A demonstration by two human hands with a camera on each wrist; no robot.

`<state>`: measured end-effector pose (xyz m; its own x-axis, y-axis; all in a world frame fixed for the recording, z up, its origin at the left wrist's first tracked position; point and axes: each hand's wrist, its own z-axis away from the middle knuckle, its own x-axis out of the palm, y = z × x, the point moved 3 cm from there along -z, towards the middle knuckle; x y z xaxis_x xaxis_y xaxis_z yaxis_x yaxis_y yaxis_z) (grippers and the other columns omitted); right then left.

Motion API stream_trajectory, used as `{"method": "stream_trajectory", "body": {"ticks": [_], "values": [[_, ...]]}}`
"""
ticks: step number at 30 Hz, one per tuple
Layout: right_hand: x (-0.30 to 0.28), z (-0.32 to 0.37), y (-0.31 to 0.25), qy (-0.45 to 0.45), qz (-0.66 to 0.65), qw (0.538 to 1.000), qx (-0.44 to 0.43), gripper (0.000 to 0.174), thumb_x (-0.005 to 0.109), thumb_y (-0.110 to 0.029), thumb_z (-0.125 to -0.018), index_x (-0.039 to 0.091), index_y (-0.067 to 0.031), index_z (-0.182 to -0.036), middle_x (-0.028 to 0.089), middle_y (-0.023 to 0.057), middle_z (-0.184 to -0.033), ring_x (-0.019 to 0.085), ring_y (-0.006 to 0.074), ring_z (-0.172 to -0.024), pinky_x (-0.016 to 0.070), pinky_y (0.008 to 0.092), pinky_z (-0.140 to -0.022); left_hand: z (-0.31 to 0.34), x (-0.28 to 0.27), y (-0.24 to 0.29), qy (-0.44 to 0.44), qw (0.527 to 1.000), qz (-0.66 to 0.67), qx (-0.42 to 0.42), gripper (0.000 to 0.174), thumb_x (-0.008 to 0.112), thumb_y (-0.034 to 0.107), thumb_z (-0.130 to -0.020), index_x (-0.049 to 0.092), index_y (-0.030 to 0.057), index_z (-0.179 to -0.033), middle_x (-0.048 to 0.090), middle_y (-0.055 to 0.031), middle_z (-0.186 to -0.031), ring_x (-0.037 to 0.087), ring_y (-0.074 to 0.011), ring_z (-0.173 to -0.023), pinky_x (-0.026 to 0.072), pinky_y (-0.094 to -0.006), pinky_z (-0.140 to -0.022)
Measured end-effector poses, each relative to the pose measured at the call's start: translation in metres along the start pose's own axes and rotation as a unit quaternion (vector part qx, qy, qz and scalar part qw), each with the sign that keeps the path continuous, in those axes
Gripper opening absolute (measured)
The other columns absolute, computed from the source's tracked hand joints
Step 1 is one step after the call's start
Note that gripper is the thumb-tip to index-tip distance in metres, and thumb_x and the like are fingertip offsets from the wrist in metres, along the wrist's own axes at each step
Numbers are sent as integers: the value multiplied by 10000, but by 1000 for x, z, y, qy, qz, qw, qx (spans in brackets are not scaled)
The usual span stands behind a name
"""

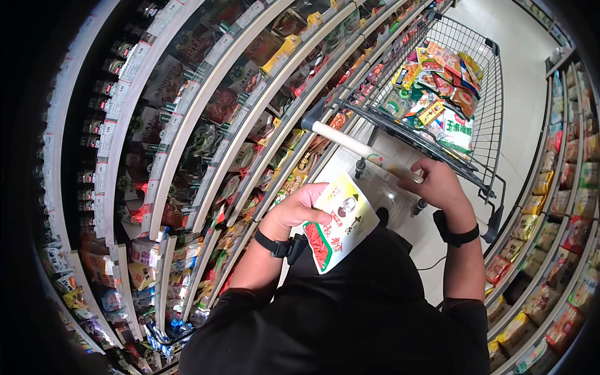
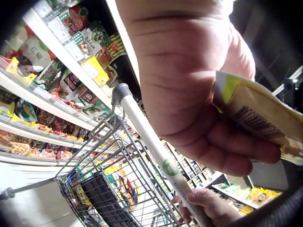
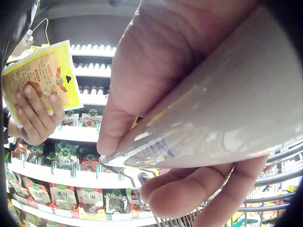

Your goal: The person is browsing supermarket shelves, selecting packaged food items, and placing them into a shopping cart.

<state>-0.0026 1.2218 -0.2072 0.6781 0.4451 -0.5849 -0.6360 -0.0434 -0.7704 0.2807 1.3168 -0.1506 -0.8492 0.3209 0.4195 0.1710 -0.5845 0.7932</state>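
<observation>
My left hand [image 1: 299,209] pinches a flat seasoning packet [image 1: 344,219] between thumb and fingers, in front of my body. The packet is white and yellow, with a portrait and a picture of red chilies on the face turned to me. Its back, tan with a yellow edge and a hang hole, shows in the right wrist view [image 3: 66,90]. My right hand [image 1: 442,184] grips the pale handle [image 1: 350,142] of a shopping cart. In the right wrist view the thumb and fingers lie on either side of that handle [image 3: 222,113].
The wire cart [image 1: 494,106] stands ahead, with several colourful food packets [image 1: 437,84] heaped in its basket. Tall shelves [image 1: 215,119] of bagged goods line the left side, close to my left arm. More stocked shelves [image 1: 550,212] run along the right. Pale floor tiles [image 1: 522,75] show between.
</observation>
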Motion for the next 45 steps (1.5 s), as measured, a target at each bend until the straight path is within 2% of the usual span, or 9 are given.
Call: {"method": "stream_trajectory", "body": {"ticks": [4,7,22,25,31,37,40,43,45], "values": [[2,0,3,7,1,1000,-9,508,839,-426,-693,696,-29,-977,649,122,-758,632,247,-678,500,352,-628,-2,0,-2,-1,1000,-5,-4,636,799,10,-697,534,-57,-1271,682,-116,-1140,669,-188,-1013,500,-309,-923],[-1,1,0,-15,-3,1000,2,571,812,-492,-686,697,-24,-991,689,179,-845,677,328,-780,531,400,-703,-2,-1,-4,-28,999,-17,0,586,760,6,-756,529,-40,-1292,664,-105,-1189,641,-181,-1073,478,-326,-963],[0,3,3,0,-27,1000,-1,545,830,-477,-678,686,-37,-965,670,151,-795,656,295,-728,513,387,-648,-2,0,-6,-25,999,-13,-25,504,708,34,-840,522,-32,-1303,664,-102,-1191,636,-169,-1083,475,-321,-967],[1,2,3,14,-27,999,-14,483,851,-407,-690,675,-47,-959,625,94,-720,587,191,-616,477,336,-572,-3,0,-6,-27,999,-13,-27,506,700,36,-850,514,-29,-1315,661,-98,-1198,632,-169,-1090,472,-322,-970],[2,2,3,25,-21,999,-35,477,843,-408,-701,683,-42,-963,641,110,-736,604,221,-628,482,349,-584,-7,2,-5,-27,999,-26,-31,504,679,37,-869,498,-30,-1335,647,-92,-1220,616,-166,-1111,464,-323,-977],[0,3,-1,-2,-18,1000,-24,482,820,-429,-717,691,-32,-958,642,122,-743,622,254,-653,481,359,-591,-9,2,-4,-29,997,-62,-27,466,653,34,-888,507,-29,-1326,642,-91,-1228,607,-162,-1116,459,-328,-984],[0,3,-3,-7,1,1000,-20,513,769,-488,-739,700,-32,-964,684,176,-829,667,326,-769,513,399,-669,-10,1,-5,-35,997,-61,-25,462,658,36,-889,510,-26,-1321,642,-92,-1225,607,-164,-1114,460,-328,-983],[0,4,-5,-24,-6,1000,-10,513,753,-495,-755,697,-31,-969,683,168,-807,670,321,-756,513,396,-665,-10,-2,-8,-53,997,-45,-23,451,661,40,-890,514,-24,-1312,644,-90,-1219,608,-162,-1110,461,-326,-981],[3,2,-4,-17,-17,999,-30,461,773,-437,-759,693,-21,-938,650,142,-739,623,265,-665,484,366,-613,-10,-2,-7,-55,997,-43,-17,446,661,43,-891,513,-25,-1307,644,-88,-1214,611,-161,-1102,463,-325,-978]]}}
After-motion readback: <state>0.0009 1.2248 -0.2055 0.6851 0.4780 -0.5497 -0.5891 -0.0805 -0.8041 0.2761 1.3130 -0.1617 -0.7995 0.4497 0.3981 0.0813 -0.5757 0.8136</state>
